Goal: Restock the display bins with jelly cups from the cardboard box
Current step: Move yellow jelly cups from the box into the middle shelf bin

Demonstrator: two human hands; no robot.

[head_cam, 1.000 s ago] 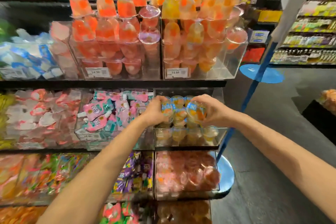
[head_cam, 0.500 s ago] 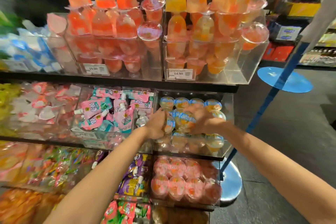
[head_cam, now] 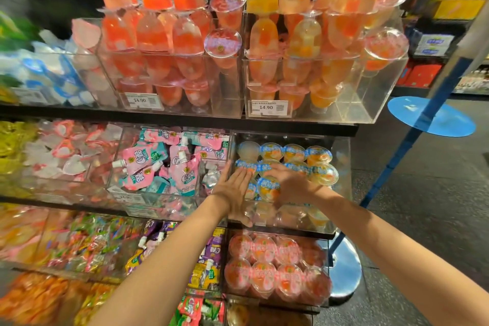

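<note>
A clear display bin [head_cam: 341, 156] on the middle shelf holds several jelly cups [head_cam: 318, 155] with blue-edged lids and yellow fruit, stacked in rows. My left hand [head_cam: 234, 188] lies flat with straight fingers against the left side of the stack. My right hand [head_cam: 289, 185] rests over the front cups with its fingers spread loosely; it hides the cups beneath it, and I see no cup gripped in it. The cardboard box is out of view.
Above, two clear bins [head_cam: 370, 103] hold tall goblet jellies, with 14.90 price tags. Left of the cups is a bin of pink pouches [head_cam: 164, 167]. Below sits a bin of red-lidded jelly cups [head_cam: 275, 270]. A blue pole [head_cam: 412, 137] on a metal base stands at right.
Both hands gripped jelly cups a second ago and set them into the bin. Now the fingers have straightened and lie on the stack. The view has moved closer to the shelf.
</note>
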